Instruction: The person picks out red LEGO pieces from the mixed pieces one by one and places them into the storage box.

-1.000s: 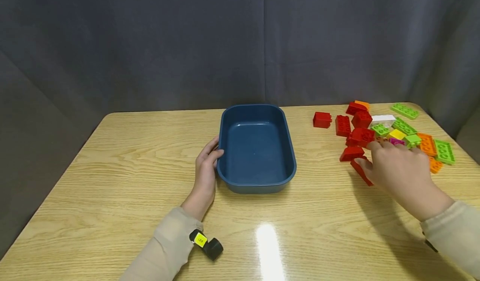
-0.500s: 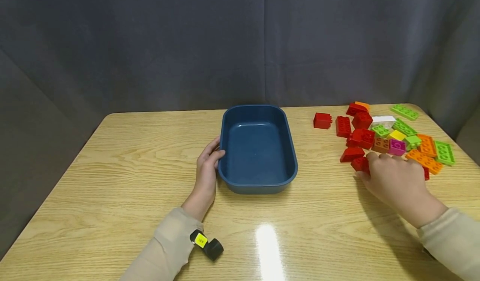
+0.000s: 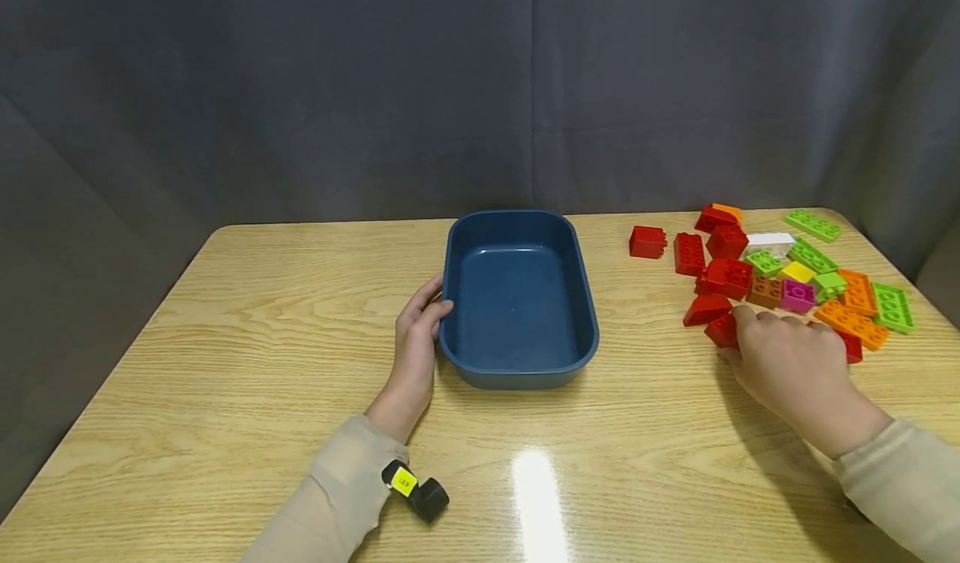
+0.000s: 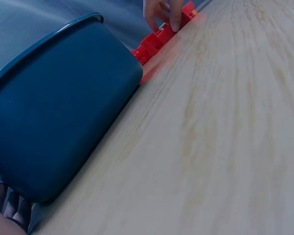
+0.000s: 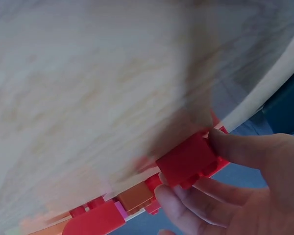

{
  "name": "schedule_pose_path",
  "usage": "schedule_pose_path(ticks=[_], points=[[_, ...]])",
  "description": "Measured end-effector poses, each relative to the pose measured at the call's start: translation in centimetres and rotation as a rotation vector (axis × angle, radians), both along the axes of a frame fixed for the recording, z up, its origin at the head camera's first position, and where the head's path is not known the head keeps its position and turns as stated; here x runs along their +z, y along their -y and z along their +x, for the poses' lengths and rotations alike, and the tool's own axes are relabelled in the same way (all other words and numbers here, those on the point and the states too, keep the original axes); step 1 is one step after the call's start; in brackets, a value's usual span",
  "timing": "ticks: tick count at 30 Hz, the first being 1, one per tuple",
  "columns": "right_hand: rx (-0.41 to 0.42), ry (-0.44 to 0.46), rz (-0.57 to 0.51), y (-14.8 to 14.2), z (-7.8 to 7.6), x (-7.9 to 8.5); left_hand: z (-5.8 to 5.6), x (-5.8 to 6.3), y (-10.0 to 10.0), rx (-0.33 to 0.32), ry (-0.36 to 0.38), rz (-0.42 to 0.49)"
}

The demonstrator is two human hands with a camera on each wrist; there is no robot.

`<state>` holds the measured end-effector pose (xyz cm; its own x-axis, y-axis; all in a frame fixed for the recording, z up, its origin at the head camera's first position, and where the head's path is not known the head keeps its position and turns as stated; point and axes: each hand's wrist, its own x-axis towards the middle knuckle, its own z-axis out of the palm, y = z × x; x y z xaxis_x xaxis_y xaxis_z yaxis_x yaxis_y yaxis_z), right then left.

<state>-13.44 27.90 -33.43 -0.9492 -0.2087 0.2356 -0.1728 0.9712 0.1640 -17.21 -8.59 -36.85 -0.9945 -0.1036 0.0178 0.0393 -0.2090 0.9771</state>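
In the head view my left hand [image 3: 416,334] holds the near left side of a dark blue plastic tub [image 3: 517,371], thumb over the rim and fingers along the outer wall. The tub's inside shows bare. My right hand [image 3: 795,359] is at the right of the table, where thumb and fingers pinch a red toy building brick [image 5: 187,160], seen best in the right wrist view. Beside it lies a red sloped brick [image 3: 707,309]. Another red brick [image 3: 849,346] shows partly behind the right hand.
More red bricks [image 3: 689,253] lie behind the right hand, one red brick [image 3: 647,242] standing apart toward the tub. Green, yellow, brown, magenta, white and orange bricks [image 3: 851,323] spread to the table's right edge. A grey curtain [image 3: 375,96] hangs behind the wooden table [image 3: 247,321].
My right hand has drawn slightly nearer, uncovering brown, magenta and orange bricks. The red brick at its thumb has turned and shifted. The left hand and tub have stayed nearly in place.
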Motion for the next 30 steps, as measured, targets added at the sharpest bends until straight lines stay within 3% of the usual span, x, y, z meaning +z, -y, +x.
schedule_pose_path(ticks=[8,19,30], points=[[0.022,-0.069,-0.06,0.0,0.3,0.3,0.0,0.0,-0.1,0.011,-0.003,-0.013],[-0.006,0.004,-0.092,0.6,0.7,1.5,0.1,0.0,0.0,0.01,-0.01,-0.024],[0.084,-0.18,-0.15,2.5,0.6,2.5,0.1,0.1,0.0,0.022,-0.003,-0.033]])
